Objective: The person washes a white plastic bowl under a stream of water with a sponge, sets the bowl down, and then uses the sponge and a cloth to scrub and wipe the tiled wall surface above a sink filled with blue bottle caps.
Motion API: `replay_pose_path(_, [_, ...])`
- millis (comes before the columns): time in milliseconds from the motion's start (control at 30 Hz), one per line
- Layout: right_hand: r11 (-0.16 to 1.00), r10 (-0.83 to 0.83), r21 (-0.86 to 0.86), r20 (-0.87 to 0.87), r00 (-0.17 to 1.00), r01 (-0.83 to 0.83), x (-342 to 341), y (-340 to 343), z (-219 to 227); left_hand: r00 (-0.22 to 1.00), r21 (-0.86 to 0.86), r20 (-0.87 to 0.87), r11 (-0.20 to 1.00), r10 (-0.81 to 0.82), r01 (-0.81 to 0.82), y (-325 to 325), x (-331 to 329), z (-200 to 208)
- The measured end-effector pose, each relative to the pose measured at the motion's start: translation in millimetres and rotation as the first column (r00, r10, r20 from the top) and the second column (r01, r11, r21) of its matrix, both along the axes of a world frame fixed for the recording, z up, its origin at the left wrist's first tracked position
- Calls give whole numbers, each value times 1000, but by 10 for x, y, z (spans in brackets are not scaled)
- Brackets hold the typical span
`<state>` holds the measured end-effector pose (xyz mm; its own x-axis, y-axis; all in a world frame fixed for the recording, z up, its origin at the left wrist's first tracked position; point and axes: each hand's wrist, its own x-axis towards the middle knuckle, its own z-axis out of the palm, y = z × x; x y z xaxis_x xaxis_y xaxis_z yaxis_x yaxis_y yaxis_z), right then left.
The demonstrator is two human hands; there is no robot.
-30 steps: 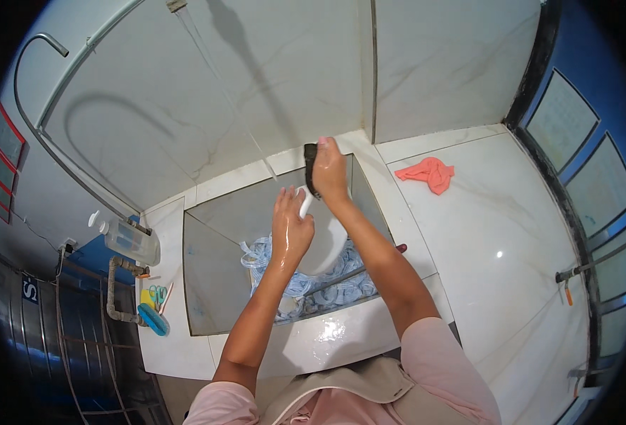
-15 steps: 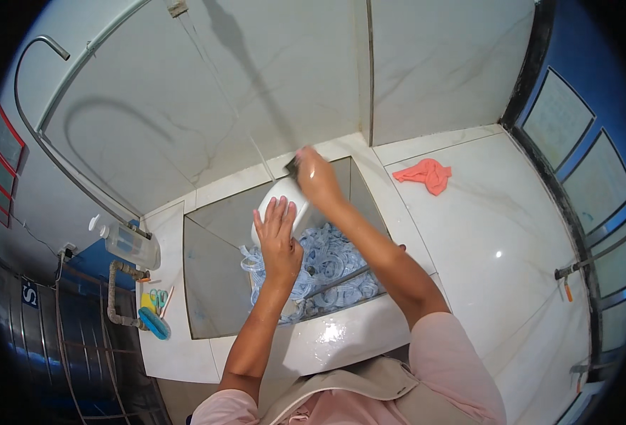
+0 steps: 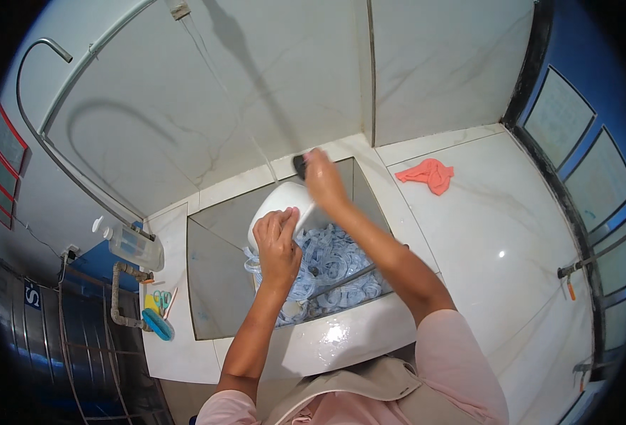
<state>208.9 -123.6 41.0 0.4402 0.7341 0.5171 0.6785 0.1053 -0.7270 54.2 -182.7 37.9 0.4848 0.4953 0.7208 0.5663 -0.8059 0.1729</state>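
Note:
A smooth white container (image 3: 279, 201) is tilted over the grey basin (image 3: 217, 273). My left hand (image 3: 277, 239) grips its near rim, fingers bent over the edge. Just past the container's right side is my right hand (image 3: 325, 183), slightly blurred, closed around a small black scrubbing pad (image 3: 300, 166). The pad is now a little apart from the container. Below both hands, the basin holds a heap of pale blue-and-white coiled strips or rings (image 3: 334, 258); their exact kind I cannot make out.
On the left ledge are a clear plastic jug (image 3: 137, 246), a blue brush (image 3: 157, 325), scissors (image 3: 162, 299) and a yellow piece (image 3: 151, 303). An orange cloth (image 3: 430, 174) lies on the right counter. A curved metal spout (image 3: 57, 48) rises at the left; a bar crosses the basin.
My left fingers have gone from lying flat on the container to curling over its rim. My right hand has shifted slightly right with the pad, away from the container.

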Motion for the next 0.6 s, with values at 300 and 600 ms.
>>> replay_pose_path(300, [994, 28, 105, -34, 999, -24, -87, -23, -99, 1000, 51, 22, 999, 2, -3, 68, 62, 29])
replay_pose_path(600, [972, 65, 213, -659, 750, 103, 358, 102, -183, 995, -28, 69, 997, -74, 76, 39, 43, 25])
